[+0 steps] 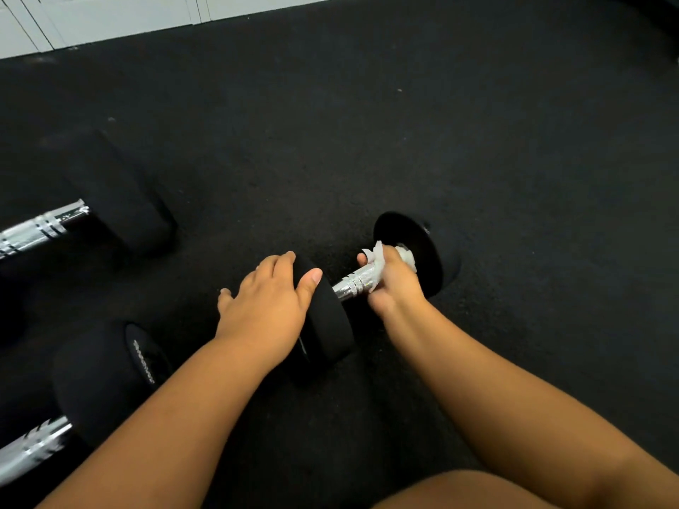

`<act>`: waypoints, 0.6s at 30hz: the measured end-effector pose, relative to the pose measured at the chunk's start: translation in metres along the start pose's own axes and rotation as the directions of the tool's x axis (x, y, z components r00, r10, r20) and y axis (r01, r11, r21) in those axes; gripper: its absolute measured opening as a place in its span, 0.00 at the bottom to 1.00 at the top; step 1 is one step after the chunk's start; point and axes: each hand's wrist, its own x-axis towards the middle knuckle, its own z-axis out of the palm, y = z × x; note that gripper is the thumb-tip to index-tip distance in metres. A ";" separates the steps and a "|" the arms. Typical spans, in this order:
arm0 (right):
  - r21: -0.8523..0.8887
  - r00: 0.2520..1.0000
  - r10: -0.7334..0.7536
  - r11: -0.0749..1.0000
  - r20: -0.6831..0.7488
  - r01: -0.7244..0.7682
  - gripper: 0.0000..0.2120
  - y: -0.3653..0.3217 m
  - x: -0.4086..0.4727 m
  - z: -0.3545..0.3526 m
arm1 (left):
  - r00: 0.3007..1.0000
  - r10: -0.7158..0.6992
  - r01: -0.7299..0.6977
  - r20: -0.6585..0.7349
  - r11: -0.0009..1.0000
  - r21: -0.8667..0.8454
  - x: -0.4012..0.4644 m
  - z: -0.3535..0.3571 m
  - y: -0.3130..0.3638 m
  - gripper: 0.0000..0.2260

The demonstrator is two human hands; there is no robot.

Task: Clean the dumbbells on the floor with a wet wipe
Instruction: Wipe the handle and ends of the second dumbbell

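A small black dumbbell (437, 251) with a chrome knurled handle lies on the dark rubber floor in the middle of the view. My right hand (395, 284) grips that handle with a white wet wipe (378, 257) wrapped round the bar near the far head. My left hand (268, 306) rests with spread, straight fingers on top of the near head (327, 325), steadying it. Two larger black dumbbells lie at the left: one at mid-left (121, 200) and one at lower left (103, 380), each with its chrome handle running off the frame.
Black rubber flooring (441, 123) stretches across the view. A white wall or panelled door (110, 16) runs along the top left edge. My bare knee (477, 490) shows at the bottom right.
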 end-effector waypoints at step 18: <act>-0.014 0.987 0.035 0.999 0.156 -0.033 0.06 0.001 0.004 -0.006 | 0.999 -0.041 0.041 0.008 0.999 0.036 0.016 -0.006 -0.005 0.28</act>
